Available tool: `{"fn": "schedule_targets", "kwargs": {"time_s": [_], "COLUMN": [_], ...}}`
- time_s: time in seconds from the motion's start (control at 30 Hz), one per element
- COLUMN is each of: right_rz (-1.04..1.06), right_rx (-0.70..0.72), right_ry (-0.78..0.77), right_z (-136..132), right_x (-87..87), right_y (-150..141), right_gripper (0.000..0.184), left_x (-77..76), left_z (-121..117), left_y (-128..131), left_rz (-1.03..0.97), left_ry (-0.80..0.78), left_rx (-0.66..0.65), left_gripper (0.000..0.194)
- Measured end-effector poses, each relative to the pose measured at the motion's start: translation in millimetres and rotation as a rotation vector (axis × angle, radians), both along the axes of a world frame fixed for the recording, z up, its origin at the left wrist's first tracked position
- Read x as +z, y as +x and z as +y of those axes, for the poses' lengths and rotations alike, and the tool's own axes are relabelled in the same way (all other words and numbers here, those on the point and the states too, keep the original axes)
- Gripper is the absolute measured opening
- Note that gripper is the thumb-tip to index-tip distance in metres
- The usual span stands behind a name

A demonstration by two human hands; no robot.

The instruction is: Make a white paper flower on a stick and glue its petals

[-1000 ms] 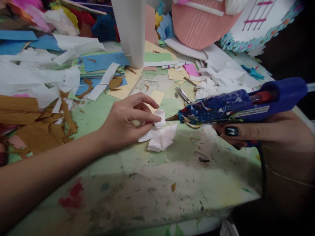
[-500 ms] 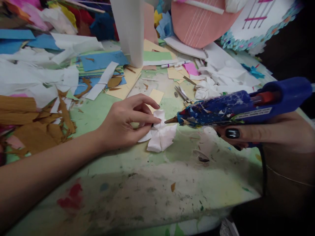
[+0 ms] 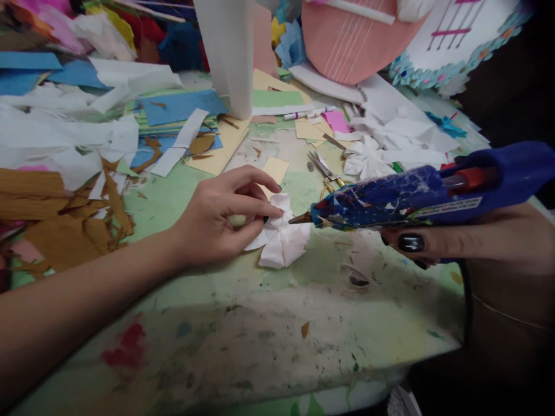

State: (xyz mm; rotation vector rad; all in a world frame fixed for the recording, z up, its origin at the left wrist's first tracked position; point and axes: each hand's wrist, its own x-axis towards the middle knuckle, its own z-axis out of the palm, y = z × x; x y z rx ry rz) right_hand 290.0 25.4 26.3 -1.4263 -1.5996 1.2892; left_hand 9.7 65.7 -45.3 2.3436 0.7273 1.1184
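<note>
A white paper flower [image 3: 284,242] lies on the table, its petals spread. My left hand [image 3: 229,211] pinches its upper left side between thumb and fingers. In my right hand [image 3: 459,240] is a blue hot glue gun [image 3: 390,193], stained and strung with dried glue. Its metal nozzle points left and hovers over the flower's right side, close to the centre. Most fingers of the right hand are hidden beneath the gun.
Scissors [image 3: 326,169] and another white paper flower [image 3: 367,159] lie behind the gun. Brown crepe paper scraps [image 3: 65,242] and white paper strips [image 3: 65,138] cover the left. A white upright piece [image 3: 229,58] stands at the back, near a pink round decoration [image 3: 355,40].
The glue gun and my right hand have dipped slightly, bringing the nozzle a little lower over the flower. My left hand has stayed in place.
</note>
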Motion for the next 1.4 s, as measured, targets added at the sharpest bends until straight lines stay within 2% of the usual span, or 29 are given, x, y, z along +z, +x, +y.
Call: {"fn": "schedule_targets", "kwargs": {"time_s": [0.13, 0.7, 0.9, 1.07, 1.4], "right_rz": [0.031, -0.008, 0.008, 0.045, 0.062], "right_rx": [0.008, 0.093, 0.053, 0.075, 0.116], "right_ry": [-0.064, -0.040, -0.055, -0.061, -0.005], "right_z": [-0.9, 1.7, 0.1, 0.1, 2.2], "right_x": [-0.8, 1.9, 2.7, 1.8, -0.2], "right_y": [1.9, 1.9, 0.8, 1.7, 1.8], "right_gripper": [0.025, 0.019, 0.019, 0.017, 0.015], "left_x": [0.8, 1.6, 1.1, 3.4, -2.1], "left_z": [0.2, -1.2, -0.9, -2.1, 1.2], "left_y": [0.1, 0.2, -0.9, 0.9, -0.8], "left_rz": [0.001, 0.022, 0.023, 0.050, -0.009], "left_ry": [-0.010, -0.021, -0.021, -0.043, 0.049], "left_rx": [-0.005, 0.013, -0.001, 0.030, -0.024], "left_gripper": [0.024, 0.022, 0.024, 0.022, 0.025]}}
